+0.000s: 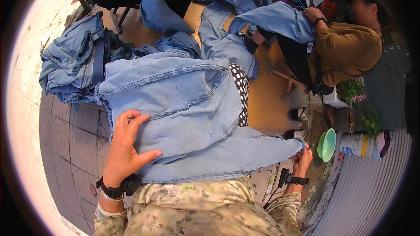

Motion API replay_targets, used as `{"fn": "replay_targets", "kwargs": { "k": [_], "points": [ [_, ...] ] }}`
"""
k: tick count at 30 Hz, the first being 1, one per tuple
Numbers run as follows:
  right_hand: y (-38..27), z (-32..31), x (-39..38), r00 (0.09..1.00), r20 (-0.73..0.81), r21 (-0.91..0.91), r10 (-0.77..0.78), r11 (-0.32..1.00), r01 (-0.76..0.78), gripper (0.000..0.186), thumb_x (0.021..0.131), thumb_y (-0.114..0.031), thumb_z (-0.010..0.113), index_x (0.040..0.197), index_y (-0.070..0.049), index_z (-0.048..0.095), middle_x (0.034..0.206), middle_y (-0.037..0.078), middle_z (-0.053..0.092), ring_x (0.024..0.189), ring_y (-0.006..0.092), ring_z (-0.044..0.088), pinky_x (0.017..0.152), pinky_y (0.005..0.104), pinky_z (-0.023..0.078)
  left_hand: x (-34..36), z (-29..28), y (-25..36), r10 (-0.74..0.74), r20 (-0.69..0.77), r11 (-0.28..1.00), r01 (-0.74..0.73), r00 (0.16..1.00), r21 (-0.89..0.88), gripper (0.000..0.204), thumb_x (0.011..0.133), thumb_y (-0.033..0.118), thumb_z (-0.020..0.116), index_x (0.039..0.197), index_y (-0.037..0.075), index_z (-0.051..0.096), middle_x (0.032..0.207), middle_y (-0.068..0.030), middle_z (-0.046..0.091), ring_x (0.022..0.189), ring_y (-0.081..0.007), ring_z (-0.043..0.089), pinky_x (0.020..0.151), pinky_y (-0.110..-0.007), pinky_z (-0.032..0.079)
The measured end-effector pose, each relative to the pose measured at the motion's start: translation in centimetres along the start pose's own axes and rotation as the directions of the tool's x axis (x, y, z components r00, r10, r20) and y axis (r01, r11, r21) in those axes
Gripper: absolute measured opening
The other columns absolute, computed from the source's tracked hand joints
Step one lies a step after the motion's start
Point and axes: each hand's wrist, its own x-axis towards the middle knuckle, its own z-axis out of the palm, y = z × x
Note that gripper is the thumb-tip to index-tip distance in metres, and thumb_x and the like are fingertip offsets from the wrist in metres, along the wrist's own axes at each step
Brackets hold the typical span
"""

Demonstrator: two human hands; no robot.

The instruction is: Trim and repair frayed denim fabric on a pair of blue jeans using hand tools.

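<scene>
Left of centre, the left hand [124, 150] lies splayed on blue denim [175, 94]; the right hand [302, 161] seemingly pinches its end [292, 145].

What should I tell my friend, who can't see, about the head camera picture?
A person's left hand touches blue denim cloth while the right hand holds its narrow end. A denim pile sits at left and a co-worker in brown holds more denim at upper right.

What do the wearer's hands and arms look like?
Left hand, right hand: both gloveless. Tan camouflage sleeves, green and brown patches. Black strap with boxy module on each wrist; thin dark cable at the right module. Thin pale band beside the left strap.
</scene>
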Motion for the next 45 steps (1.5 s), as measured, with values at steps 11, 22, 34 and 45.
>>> {"fn": "replay_targets", "kwargs": {
  "k": [11, 22, 34, 45],
  "points": [
    [-8.5, 17.2, -5.6, 0.785, 0.530, -0.088, -0.320, 0.900, 0.426, 0.012, 0.093, -0.013, 0.059, 0.099, -0.003, 0.063, 0.089, 0.001, 0.067, 0.055, -0.0004, 0.043, 0.048, 0.0170, 0.032, -1.5, -1.8, -4.7, -0.133, -0.285, 0.986, 0.155, 0.949, 0.055, 0.046, 0.074, 0.018, 0.075, 0.112, 0.001, 0.058, 0.114, -0.0156, 0.055, 0.108, -0.0324, 0.053, 0.093, -0.039, 0.042],
    [-10.6, 34.6, -12.2, 0.142, 0.951, 0.008, -0.274, 0.484, 0.875, 0.047, 0.072, -0.020, 0.079, 0.110, 0.002, 0.062, 0.089, 0.010, 0.067, 0.077, 0.0177, 0.063, 0.069, 0.0292, 0.049, -6.6, 0.0, -12.7, -0.652, 0.079, 0.631, 0.598, 0.754, -0.495, 0.062, 0.087, 0.034, 0.069, 0.129, -0.005, 0.046, 0.123, -0.0150, 0.055, 0.110, -0.0188, 0.055, 0.094, -0.030, 0.044],
    [-16.7, 30.2, -15.7, 0.138, 0.831, 0.088, -0.539, 0.372, 0.924, 0.013, 0.065, 0.001, 0.064, 0.076, 0.001, 0.058, 0.070, 0.008, 0.051, 0.056, 0.0178, 0.047, 0.053, 0.0279, 0.038, -4.7, -2.8, -6.9, -0.506, -0.085, 0.409, 0.152, 0.858, -0.900, 0.035, 0.086, 0.006, 0.063, 0.119, -0.004, 0.056, 0.110, -0.0068, 0.064, 0.094, -0.0114, 0.060, 0.085, -0.027, 0.048],
    [-12.6, 16.1, -9.9, 0.590, 0.671, -0.203, -0.450, 0.653, 0.730, 0.013, 0.077, 0.003, 0.063, 0.089, 0.000, 0.064, 0.078, -0.003, 0.058, 0.063, 0.0019, 0.044, 0.055, 0.0197, 0.036, -5.6, -6.1, 5.1, 0.013, 0.350, 0.694, 0.244, 0.937, -0.677, 0.049, 0.075, 0.004, 0.067, 0.123, 0.002, 0.056, 0.097, -0.0047, 0.066, 0.091, -0.0124, 0.060, 0.081, -0.027, 0.045]
  ]
}}
